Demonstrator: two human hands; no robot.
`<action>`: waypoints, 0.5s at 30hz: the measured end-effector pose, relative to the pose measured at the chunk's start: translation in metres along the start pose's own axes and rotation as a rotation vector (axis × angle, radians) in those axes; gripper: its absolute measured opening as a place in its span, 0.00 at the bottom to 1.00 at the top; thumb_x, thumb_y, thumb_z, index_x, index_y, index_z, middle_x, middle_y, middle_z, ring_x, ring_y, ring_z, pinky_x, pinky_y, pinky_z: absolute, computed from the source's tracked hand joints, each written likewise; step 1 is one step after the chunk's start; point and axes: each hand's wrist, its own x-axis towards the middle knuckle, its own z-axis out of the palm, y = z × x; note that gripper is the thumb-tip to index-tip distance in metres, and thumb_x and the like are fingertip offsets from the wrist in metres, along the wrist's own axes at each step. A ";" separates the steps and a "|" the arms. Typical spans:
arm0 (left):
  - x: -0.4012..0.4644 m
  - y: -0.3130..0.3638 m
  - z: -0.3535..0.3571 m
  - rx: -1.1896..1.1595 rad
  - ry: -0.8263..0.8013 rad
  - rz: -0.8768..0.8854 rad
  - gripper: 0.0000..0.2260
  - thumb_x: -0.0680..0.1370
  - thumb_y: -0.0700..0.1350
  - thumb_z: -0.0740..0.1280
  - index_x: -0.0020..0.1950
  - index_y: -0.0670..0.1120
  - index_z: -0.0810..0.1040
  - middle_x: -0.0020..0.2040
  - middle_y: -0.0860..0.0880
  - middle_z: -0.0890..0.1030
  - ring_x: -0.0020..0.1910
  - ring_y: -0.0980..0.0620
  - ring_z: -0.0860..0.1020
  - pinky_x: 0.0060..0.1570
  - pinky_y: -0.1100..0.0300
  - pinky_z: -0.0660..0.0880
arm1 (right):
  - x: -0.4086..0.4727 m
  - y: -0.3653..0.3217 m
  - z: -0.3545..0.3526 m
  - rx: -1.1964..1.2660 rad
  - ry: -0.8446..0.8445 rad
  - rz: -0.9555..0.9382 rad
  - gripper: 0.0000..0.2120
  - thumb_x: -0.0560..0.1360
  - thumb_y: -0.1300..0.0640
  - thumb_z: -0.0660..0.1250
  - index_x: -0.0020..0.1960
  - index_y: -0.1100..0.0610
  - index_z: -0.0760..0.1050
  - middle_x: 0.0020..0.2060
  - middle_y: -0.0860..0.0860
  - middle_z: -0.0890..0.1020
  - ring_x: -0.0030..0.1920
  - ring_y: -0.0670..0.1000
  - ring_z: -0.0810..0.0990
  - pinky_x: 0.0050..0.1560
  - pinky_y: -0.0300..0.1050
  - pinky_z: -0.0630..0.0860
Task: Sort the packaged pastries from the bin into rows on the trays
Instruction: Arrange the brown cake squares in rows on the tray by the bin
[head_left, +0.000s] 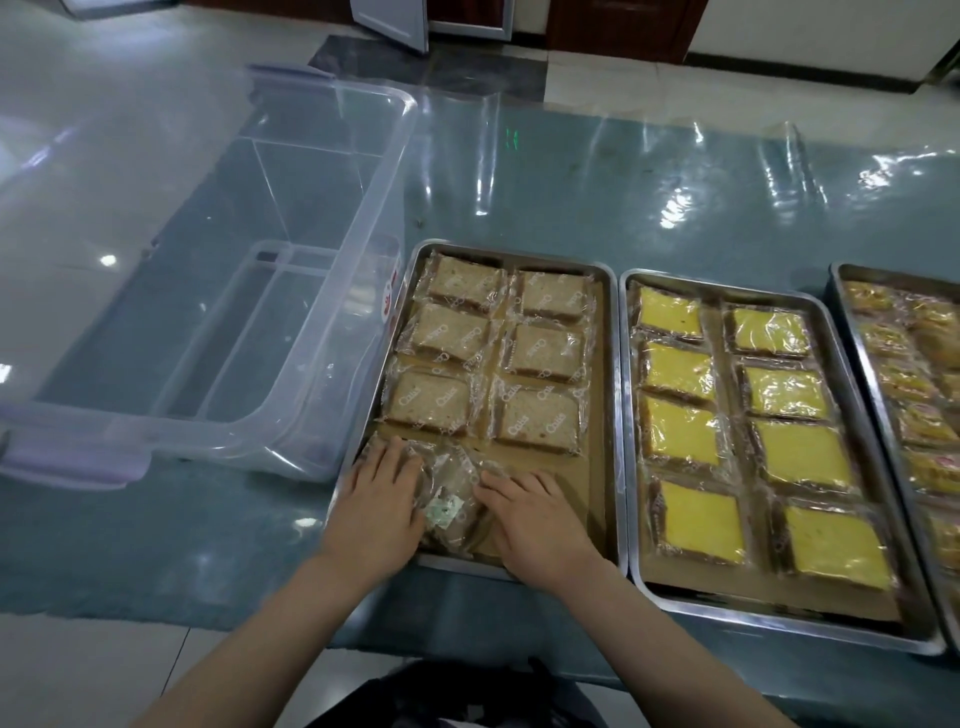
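While both hands lie on the near end of the left tray (612, 415), a wrapped brown pastry (451, 503) sits between them on the brown liner. Left hand (375, 503) rests flat on its left edge, fingers straight, grasping nothing; right hand (535, 514) presses its right edge likewise. Six brown pastries fill two columns beyond. Middle tray (626, 415) holds eight yellow ones. Clear bin (332, 291) stands just left, touching the tray.
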 end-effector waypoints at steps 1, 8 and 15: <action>0.001 0.000 0.000 0.009 -0.006 0.002 0.25 0.76 0.50 0.65 0.72 0.47 0.68 0.76 0.44 0.64 0.76 0.42 0.58 0.73 0.46 0.57 | -0.003 0.001 -0.002 -0.014 -0.002 0.005 0.28 0.76 0.57 0.61 0.76 0.50 0.63 0.74 0.46 0.66 0.71 0.54 0.64 0.75 0.54 0.50; 0.010 0.011 0.002 0.058 -0.032 -0.050 0.28 0.72 0.44 0.70 0.72 0.47 0.70 0.75 0.42 0.66 0.74 0.39 0.62 0.70 0.43 0.63 | -0.028 0.013 0.001 -0.055 0.026 0.043 0.21 0.73 0.58 0.62 0.66 0.51 0.75 0.61 0.48 0.77 0.61 0.55 0.74 0.73 0.57 0.59; 0.001 0.039 0.003 -0.007 0.151 0.343 0.19 0.72 0.43 0.63 0.63 0.51 0.78 0.65 0.51 0.76 0.62 0.48 0.75 0.65 0.49 0.68 | -0.044 0.024 0.004 -0.064 0.067 0.042 0.19 0.70 0.55 0.53 0.50 0.54 0.81 0.51 0.51 0.78 0.56 0.56 0.74 0.66 0.58 0.71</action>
